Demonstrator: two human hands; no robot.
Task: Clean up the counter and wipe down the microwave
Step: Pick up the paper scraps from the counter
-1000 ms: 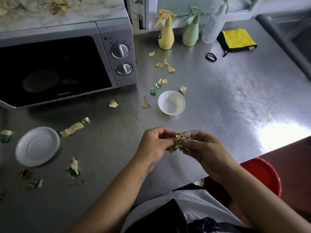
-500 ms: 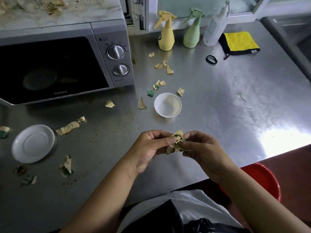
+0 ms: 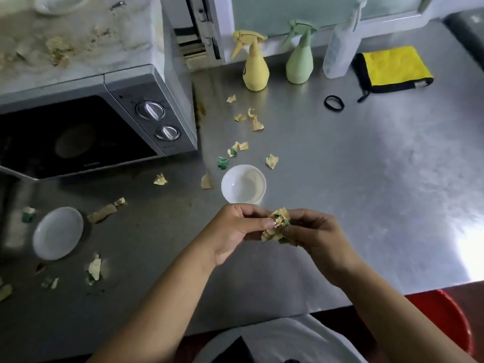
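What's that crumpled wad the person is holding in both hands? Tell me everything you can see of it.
The wad of paper scraps is a small crumpled bundle of torn pieces, mostly pale yellow-tan with a few green printed bits showing. It looks like thin paper, the same as the scraps scattered on the steel counter. It is held just above the counter's front part, near the white bowl. The left hand pinches it from one side; the right hand grips the other.
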